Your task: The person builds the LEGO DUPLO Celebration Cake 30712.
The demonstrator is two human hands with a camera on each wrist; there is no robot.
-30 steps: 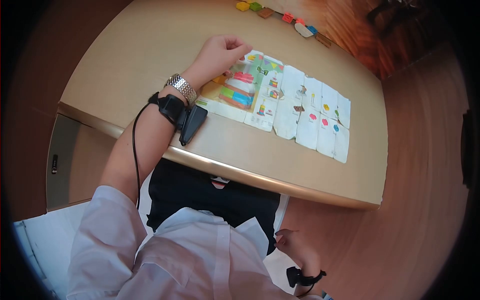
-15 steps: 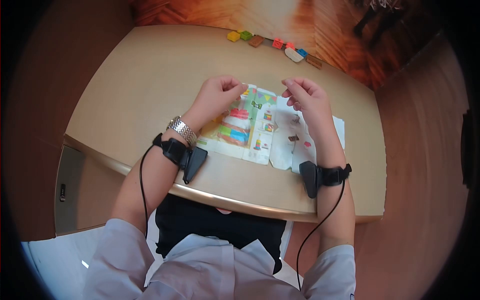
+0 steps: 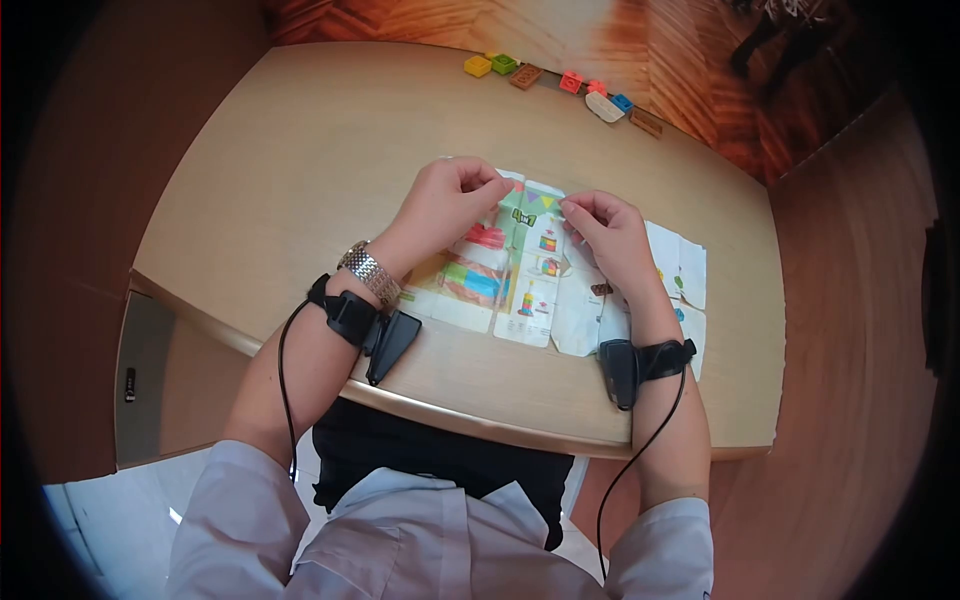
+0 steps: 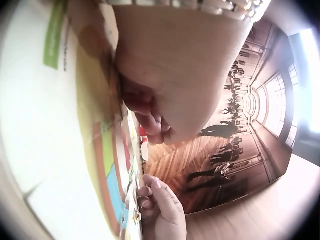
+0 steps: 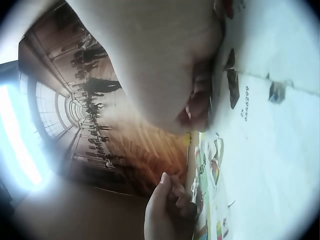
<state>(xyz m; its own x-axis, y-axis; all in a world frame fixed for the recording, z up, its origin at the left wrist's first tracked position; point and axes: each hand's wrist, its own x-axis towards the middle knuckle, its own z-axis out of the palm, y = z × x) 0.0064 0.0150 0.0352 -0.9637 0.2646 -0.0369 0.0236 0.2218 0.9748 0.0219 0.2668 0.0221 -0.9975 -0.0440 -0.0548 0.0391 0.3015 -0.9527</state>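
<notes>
A creased, unfolded instruction sheet lies on the table, with a printed layered cake on its left part and small brick pictures further right. Over its upper left part, my left hand has its fingers loosely curled and the thumb near the index finger. My right hand is above the upper middle, also loosely curled, its thumb pointing toward the left hand. In the right wrist view the left hand shows nothing between its fingertips. The right hand appears low beside the sheet's surface in the left wrist view.
Along the table's back edge lie several toy bricks: yellow, green, brown, red and blue, plus a white rounded piece. Behind them stands a printed backdrop. The table's front edge is near my body.
My right hand has come up from beside my body to over the sheet, then moved lower and a little left. My left hand has stayed over the sheet's upper left; the head view has shifted.
</notes>
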